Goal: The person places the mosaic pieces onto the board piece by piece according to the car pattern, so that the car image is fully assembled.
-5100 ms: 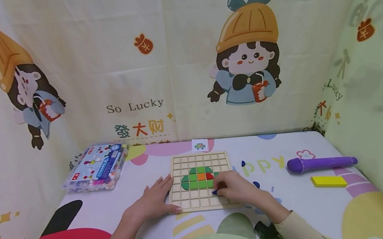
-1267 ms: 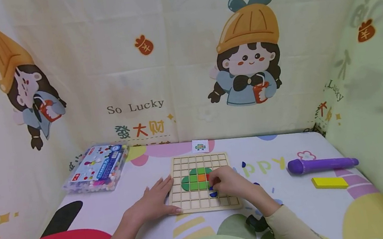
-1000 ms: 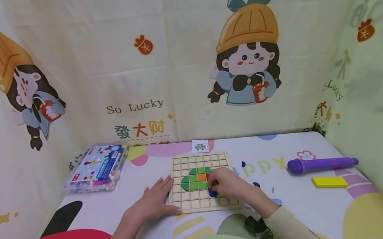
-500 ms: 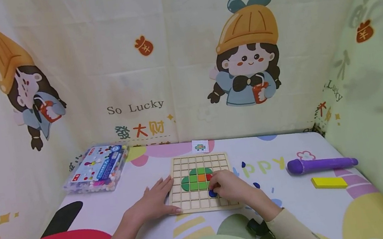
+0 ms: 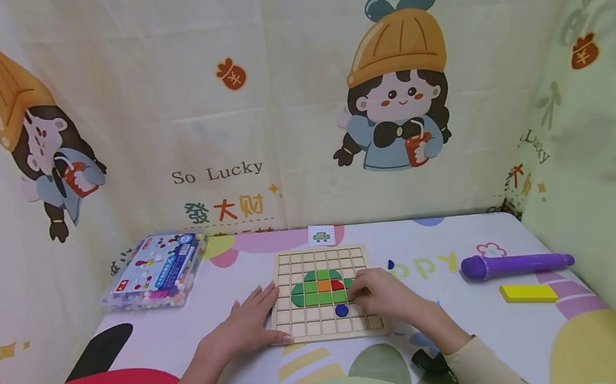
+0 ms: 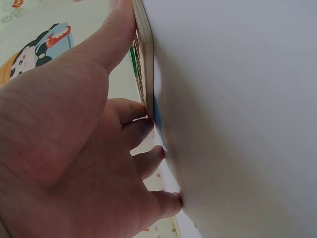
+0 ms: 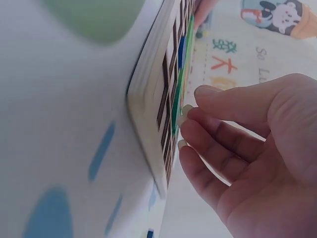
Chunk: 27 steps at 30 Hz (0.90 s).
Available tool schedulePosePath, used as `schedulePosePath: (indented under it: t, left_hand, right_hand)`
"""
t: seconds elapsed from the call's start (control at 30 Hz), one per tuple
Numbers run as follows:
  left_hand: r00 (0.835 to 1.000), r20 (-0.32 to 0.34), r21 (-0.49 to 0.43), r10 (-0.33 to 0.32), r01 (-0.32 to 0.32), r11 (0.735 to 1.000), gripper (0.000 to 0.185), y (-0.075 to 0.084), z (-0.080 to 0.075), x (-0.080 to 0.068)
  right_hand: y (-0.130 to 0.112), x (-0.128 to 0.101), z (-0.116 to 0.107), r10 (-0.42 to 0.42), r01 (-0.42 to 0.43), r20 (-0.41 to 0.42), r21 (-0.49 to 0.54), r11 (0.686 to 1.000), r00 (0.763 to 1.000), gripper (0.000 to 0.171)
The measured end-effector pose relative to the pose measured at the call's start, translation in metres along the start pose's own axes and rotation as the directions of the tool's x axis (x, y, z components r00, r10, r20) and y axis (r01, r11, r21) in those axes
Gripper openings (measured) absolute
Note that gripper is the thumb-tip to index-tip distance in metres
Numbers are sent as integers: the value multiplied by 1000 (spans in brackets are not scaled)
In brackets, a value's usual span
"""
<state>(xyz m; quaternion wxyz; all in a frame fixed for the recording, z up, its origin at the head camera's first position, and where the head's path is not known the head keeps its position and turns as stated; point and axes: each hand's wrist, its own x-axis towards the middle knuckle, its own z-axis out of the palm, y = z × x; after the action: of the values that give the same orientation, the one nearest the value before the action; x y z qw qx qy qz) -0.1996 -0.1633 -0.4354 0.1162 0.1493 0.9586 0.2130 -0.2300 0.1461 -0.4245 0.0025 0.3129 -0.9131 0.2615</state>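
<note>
A wooden grid board [image 5: 309,331] lies on the table, with green pieces [image 5: 311,297], an orange piece [image 5: 324,286] and a red piece [image 5: 337,285] set in its cells. Below them sits a blue round shape [image 5: 342,310] in one cell. My left hand [image 5: 248,322] rests with spread fingers along the board's left edge, thumb at the near corner. Over the board's right side is my right hand [image 5: 383,295], just right of the blue shape. In the right wrist view its bent fingers [image 7: 205,134] and thumb have a gap between them, holding nothing.
A small dark blue piece [image 5: 391,264] lies right of the board. A picture card [image 5: 321,235] is behind it. Farther right are a purple microphone-shaped object [image 5: 516,263] and a yellow block [image 5: 528,293]. A clear box of beads [image 5: 155,270] stands back left.
My right hand has set a second blue piece against the first, forming the round shape, then let go and shifted right. It now covers another blue piece on the table. My left hand stays put.
</note>
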Motion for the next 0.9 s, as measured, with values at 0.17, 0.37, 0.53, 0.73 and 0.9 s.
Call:
schedulePosePath:
  t: [0.17, 0.37, 0.53, 0.73, 0.9]
  left_hand:
    - [1000, -1, 5, 4, -4, 1000, 107, 0, -1, 0]
    - [1000, -1, 7, 8, -8, 1000, 107, 1, -1, -1]
    - [1000, -3, 15, 5, -5, 1000, 108, 0, -1, -1]
    - [1000, -3, 12, 2, -2, 1000, 108, -2, 1, 0]
    - [1000, -3, 14, 3, -3, 1000, 108, -2, 1, 1]
  right_hand:
    - [11, -7, -7, 34, -34, -35, -12, 999, 999, 19]
    - [29, -16, -15, 133, -135, -64, -22, 991, 989, 20]
    - [42, -25, -23, 173, -176, -87, -32, 984, 981, 27]
    - [55, -34, -29, 200, -204, -67, -52, 978, 977, 32]
    - [61, -43, -36, 171, -174, -43, -81, 981, 984, 35]
